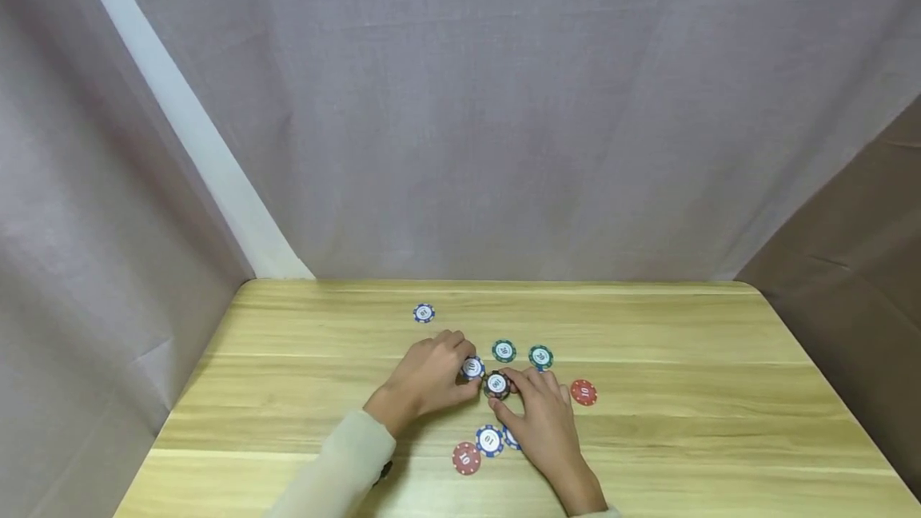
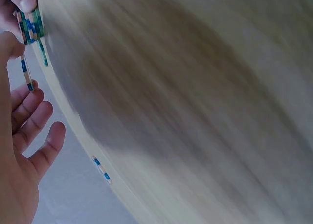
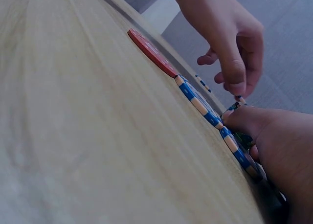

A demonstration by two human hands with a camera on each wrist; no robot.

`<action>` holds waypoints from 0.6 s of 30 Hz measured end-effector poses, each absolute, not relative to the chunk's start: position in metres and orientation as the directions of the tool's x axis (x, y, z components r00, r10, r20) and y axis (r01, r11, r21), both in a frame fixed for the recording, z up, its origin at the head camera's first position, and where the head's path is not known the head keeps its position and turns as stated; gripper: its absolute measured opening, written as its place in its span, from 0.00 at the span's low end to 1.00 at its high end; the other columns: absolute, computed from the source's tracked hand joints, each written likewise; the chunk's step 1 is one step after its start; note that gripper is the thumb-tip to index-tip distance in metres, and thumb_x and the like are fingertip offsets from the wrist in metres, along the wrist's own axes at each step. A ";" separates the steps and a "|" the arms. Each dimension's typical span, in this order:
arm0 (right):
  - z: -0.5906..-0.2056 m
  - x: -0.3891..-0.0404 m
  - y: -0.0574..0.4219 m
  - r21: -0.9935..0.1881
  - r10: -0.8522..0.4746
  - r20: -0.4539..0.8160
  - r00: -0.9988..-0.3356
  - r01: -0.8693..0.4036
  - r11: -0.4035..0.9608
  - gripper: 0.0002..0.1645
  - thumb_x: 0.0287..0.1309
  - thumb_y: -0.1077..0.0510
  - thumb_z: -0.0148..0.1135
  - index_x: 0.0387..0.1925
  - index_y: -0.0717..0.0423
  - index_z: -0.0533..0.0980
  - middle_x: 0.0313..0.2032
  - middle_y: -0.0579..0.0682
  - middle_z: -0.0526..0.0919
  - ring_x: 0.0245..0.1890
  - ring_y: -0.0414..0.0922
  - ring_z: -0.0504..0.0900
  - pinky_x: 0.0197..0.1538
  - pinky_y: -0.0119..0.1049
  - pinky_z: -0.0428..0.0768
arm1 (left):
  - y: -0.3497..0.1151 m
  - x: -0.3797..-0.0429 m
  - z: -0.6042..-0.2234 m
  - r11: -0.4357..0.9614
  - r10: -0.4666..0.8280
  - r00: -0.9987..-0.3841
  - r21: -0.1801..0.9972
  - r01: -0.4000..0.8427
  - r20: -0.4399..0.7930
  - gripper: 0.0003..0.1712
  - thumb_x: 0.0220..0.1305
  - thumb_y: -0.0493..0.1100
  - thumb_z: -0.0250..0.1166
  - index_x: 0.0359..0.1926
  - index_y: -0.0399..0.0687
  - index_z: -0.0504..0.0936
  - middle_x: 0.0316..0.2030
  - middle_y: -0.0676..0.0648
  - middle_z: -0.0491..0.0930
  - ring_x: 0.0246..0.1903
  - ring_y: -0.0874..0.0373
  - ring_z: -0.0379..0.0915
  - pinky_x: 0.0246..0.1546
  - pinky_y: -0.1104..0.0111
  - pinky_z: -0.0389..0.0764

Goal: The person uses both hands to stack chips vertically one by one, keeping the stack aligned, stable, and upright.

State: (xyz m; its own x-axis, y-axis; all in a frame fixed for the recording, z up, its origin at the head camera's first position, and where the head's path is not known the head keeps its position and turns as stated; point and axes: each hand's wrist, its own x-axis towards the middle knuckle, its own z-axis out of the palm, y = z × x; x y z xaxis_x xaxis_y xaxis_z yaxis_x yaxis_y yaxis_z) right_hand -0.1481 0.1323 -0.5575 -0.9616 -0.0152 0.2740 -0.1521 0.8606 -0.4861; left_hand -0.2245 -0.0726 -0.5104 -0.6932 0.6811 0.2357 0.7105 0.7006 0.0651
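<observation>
My left hand (image 1: 435, 378) pinches a blue-and-white poker chip (image 1: 472, 368) between thumb and fingers. In the left wrist view that chip (image 2: 26, 73) stands edge-on, raised off the tabletop beside the stack. My right hand (image 1: 543, 418) grips the sides of a short stack of chips, its thumb and index finger around a black chip (image 1: 496, 384) marked 100 on top. Several striped edges of the stack (image 2: 30, 26) show in the left wrist view. From the right wrist, the left hand (image 3: 232, 45) hovers just above the right hand (image 3: 276, 141), which hides most of the stack.
Loose chips lie flat on the wooden table (image 1: 288, 390): a blue one (image 1: 424, 312) at the back, two green ones (image 1: 504, 351) beyond the stack, a red one (image 1: 584, 392) at right. Nearer me are a red chip (image 1: 466, 459), a blue chip (image 1: 489, 440) and another partly covered.
</observation>
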 end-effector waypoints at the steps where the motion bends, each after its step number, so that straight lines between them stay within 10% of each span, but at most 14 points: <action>1: -0.558 -0.148 0.132 -0.485 -0.018 0.277 -0.961 -0.156 0.861 0.31 0.55 0.43 0.80 0.58 0.49 0.84 0.39 0.39 0.79 0.41 0.40 0.69 0.44 0.38 0.62 | -0.072 -0.223 -0.510 0.694 0.683 -0.690 0.081 0.715 0.240 0.26 0.66 0.61 0.66 0.54 0.48 0.86 0.47 0.52 0.84 0.45 0.58 0.80 0.45 0.66 0.87; 18: -0.559 -0.147 0.133 -0.451 -0.025 0.321 -0.947 -0.176 0.875 0.30 0.53 0.47 0.80 0.57 0.50 0.84 0.37 0.40 0.79 0.40 0.40 0.69 0.44 0.38 0.64 | -0.057 -0.215 -0.513 0.606 0.728 -0.652 0.244 0.757 0.212 0.27 0.62 0.57 0.71 0.59 0.51 0.86 0.51 0.54 0.83 0.49 0.63 0.78 0.50 0.72 0.84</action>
State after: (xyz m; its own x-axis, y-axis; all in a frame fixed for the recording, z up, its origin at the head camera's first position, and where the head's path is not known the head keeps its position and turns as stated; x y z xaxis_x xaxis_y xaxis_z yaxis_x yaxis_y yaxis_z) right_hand -0.1468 0.1325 -0.5586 -0.9466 -0.0246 0.3213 -0.1757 0.8753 -0.4505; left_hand -0.2151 -0.0567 -0.5133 -0.6516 0.7283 0.2121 0.7570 0.6062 0.2440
